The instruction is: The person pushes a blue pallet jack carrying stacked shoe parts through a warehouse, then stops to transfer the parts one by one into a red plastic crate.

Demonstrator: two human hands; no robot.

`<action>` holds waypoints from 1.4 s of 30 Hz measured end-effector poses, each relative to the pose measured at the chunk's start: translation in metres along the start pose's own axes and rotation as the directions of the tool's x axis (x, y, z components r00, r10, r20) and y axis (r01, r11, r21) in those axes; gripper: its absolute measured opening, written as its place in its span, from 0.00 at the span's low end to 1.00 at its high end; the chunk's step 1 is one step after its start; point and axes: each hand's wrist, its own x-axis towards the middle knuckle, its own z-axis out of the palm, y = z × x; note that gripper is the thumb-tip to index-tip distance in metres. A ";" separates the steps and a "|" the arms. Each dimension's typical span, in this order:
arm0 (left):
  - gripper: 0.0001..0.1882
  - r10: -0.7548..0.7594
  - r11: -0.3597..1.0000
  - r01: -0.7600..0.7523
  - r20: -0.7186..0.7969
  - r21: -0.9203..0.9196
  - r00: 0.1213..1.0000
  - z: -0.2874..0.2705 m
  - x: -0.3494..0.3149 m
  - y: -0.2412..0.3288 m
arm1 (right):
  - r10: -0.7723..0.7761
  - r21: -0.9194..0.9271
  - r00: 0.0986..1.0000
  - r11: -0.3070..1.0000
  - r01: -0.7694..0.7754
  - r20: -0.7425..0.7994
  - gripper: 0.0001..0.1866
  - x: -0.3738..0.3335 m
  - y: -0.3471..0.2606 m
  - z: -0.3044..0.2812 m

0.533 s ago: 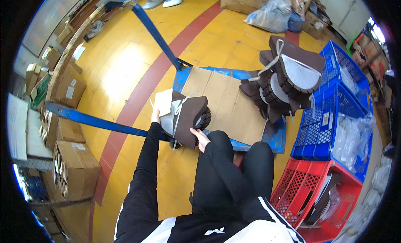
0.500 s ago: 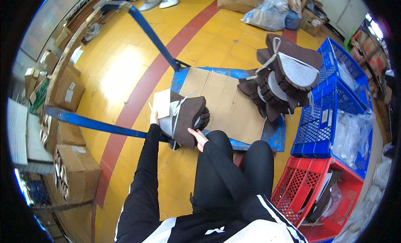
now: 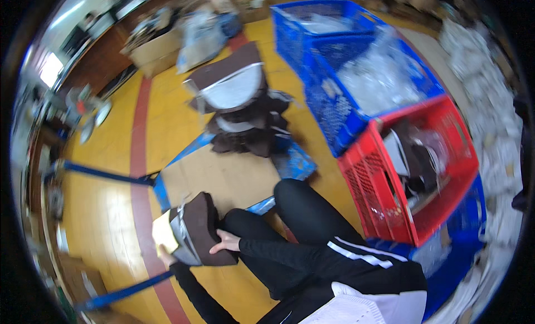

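Observation:
A bundle of dark brown and grey cut pieces (image 3: 199,223), tied with pale cord, rests near my knees at the near edge of a blue flat cart. My left hand (image 3: 165,257) closes on the lower edge of a pale yellow paper slip (image 3: 163,232) at the bundle's left side. My right hand (image 3: 225,242) grips the bundle's right side, thumb and fingers pressed on the brown surface. Farther off on the cart stands a stack of similar tied brown bundles (image 3: 237,65); the top one has a light grey piece showing.
Cardboard (image 3: 214,176) covers the cart's bed, and blue handle bars (image 3: 108,174) reach leftward. On the right stand a red crate (image 3: 372,198) holding brown pieces and plastic, and blue crates (image 3: 329,112) with clear bags. A cardboard box (image 3: 159,55) sits at the back.
The view has swung to the right, bringing the crates nearer the middle. Both hands keep hold of the bundle and slip, which now appear lower and farther left.

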 end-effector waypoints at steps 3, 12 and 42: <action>0.26 0.010 0.998 -0.010 0.005 0.060 1.000 0.098 -0.066 0.082 | -0.057 0.396 0.998 0.917 0.047 0.014 0.50 -0.035 -0.026 -0.041; 0.28 0.221 0.936 -0.132 0.253 -0.326 0.942 0.280 -0.250 0.233 | -0.329 0.714 0.812 0.390 0.582 -0.482 0.33 -0.219 -0.126 -0.120; 0.26 0.202 0.979 -0.165 0.640 -0.118 0.741 0.171 -0.241 0.224 | 0.620 -0.058 -0.256 0.320 0.946 -0.742 0.31 -0.597 0.202 -0.547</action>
